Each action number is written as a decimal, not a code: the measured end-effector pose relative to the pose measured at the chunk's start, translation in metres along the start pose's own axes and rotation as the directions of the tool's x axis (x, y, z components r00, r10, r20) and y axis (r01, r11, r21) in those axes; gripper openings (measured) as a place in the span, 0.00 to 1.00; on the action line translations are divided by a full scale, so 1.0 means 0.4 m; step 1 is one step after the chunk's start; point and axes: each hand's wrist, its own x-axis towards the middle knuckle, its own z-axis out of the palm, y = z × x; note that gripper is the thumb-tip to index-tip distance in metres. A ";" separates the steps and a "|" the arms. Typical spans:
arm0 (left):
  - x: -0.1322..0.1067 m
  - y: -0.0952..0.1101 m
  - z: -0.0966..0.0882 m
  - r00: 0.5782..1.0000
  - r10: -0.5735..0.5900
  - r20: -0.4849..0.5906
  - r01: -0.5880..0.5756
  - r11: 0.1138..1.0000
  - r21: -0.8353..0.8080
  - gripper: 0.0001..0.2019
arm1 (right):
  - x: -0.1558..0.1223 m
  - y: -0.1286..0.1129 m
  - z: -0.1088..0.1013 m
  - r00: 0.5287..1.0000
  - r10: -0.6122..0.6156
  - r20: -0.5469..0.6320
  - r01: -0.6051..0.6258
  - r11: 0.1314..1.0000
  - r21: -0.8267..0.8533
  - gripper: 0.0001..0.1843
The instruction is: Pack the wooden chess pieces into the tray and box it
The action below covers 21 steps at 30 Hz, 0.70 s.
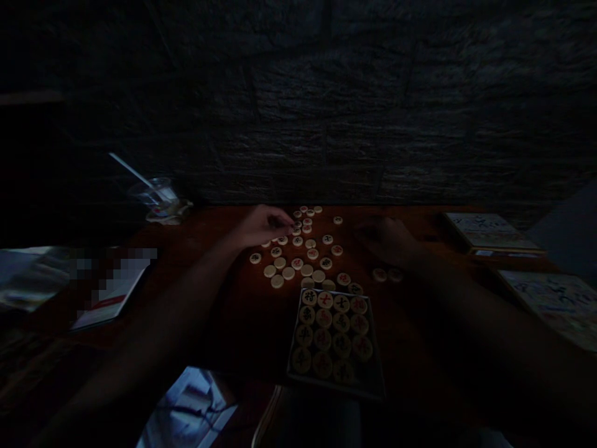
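Many round Chinese chess pieces [313,254] lie scattered on the dark wooden table [219,348], some showing red or black characters and some plain. At the far part of the spread is my left hand [267,225]. Its thumb and forefinger come together on the edge of a black-marked chess piece [297,224]. To the right of the pieces hovers my right hand [388,239] in deep shadow, its fingers partly bent and hard to make out. Close to the table's near edge stands an open box [379,373] with rows of chess pieces in it, characters facing up.
Two flat, patterned boxes [494,231] lie on the right. At the back left stands a clear plastic cup [161,193] with a straw. A booklet [112,292] rests at the left edge. A dark stone wall [326,112] rises behind the table.
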 end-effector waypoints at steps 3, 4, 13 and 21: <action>-0.006 0.024 0.025 0.988 0.082 0.127 -0.093 0.992 0.083 0.08 | -0.001 0.003 0.003 1.000 -0.016 -0.010 0.016 1.000 0.007 0.13; -0.007 0.028 0.030 0.985 0.098 0.144 -0.116 0.986 0.121 0.08 | -0.002 0.002 0.002 1.000 -0.020 -0.013 0.020 1.000 0.014 0.13; -0.008 0.033 0.056 0.992 0.099 0.084 -0.112 0.980 0.165 0.09 | -0.006 -0.016 -0.009 1.000 -0.014 0.000 0.014 1.000 0.026 0.11; -0.026 0.106 0.140 0.998 0.021 -0.063 -0.044 0.919 -0.393 0.16 | -0.030 -0.089 -0.016 0.995 -0.016 -0.103 0.050 0.939 0.339 0.10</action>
